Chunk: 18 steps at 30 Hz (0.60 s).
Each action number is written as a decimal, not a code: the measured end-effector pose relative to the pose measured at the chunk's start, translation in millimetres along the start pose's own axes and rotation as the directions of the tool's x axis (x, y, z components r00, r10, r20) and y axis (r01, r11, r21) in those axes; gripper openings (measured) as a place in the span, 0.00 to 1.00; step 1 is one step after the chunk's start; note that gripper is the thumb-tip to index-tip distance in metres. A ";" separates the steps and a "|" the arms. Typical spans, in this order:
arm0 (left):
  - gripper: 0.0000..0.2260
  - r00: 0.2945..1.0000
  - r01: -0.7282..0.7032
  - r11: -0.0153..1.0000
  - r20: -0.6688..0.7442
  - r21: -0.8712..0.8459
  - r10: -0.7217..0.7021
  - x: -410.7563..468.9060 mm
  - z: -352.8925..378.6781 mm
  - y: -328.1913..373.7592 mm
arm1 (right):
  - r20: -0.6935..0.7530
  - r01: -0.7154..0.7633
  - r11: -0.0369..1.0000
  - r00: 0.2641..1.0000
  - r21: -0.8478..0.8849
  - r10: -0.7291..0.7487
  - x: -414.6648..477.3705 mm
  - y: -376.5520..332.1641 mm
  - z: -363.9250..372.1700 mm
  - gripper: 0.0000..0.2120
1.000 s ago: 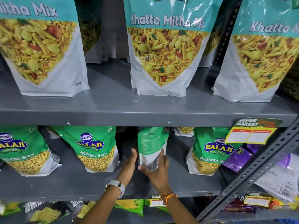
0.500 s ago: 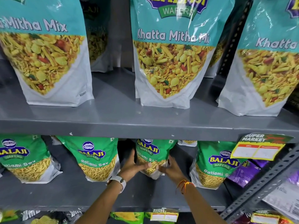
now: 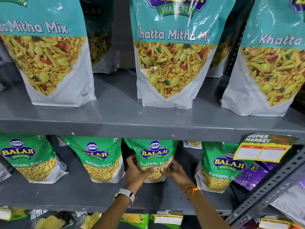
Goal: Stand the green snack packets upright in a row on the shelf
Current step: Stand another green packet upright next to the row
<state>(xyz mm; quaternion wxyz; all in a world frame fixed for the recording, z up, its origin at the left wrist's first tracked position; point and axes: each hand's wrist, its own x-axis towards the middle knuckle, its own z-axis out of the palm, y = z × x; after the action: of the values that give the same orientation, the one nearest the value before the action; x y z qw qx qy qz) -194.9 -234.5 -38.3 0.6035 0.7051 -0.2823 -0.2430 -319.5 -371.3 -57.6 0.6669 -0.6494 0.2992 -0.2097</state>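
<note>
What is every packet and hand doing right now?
Middle green packet: upright, held at both sides.
Left hand: gripping it.
Right hand: gripping it.
Other green packets: standing, leaning slightly.
Big teal packets: upright on the upper shelf.
Purple packet: lying tilted.

Three teal Khatta Mitha Mix pouches (image 3: 171, 52) stand on the grey upper shelf (image 3: 123, 119). A yellow price tag (image 3: 262, 148) hangs from that shelf's front edge at the right, with purple packets (image 3: 252, 176) just below it.
</note>
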 end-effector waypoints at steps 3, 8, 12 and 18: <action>0.39 1.000 0.001 0.999 0.006 0.037 -0.001 2.4 -0.2 -2.9 | -0.002 0.018 0.999 1.000 -0.029 -0.018 -10.9 -5.2 5.0 0.30; 0.32 0.997 -0.067 0.988 0.020 -0.136 0.071 -15.4 1.1 2.0 | -0.137 0.129 0.983 0.980 -0.129 -0.147 -40.3 -16.0 17.5 0.21; 0.26 0.931 -0.058 0.998 -0.361 -0.017 0.048 -61.3 23.9 -13.3 | -0.396 0.241 0.891 0.829 -0.384 -0.395 -72.9 -23.7 4.0 0.03; 0.24 0.954 -0.294 0.939 0.120 0.181 0.275 -78.6 103.2 -3.4 | -0.755 0.227 0.894 0.479 -0.386 -0.448 -117.1 -28.0 -49.6 0.17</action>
<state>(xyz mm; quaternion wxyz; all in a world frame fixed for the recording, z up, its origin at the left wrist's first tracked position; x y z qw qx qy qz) -321.8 -253.4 -57.4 0.5457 0.7009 -0.4319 -0.1566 -435.6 -331.8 -13.9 0.3095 -0.5920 0.4646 -0.5813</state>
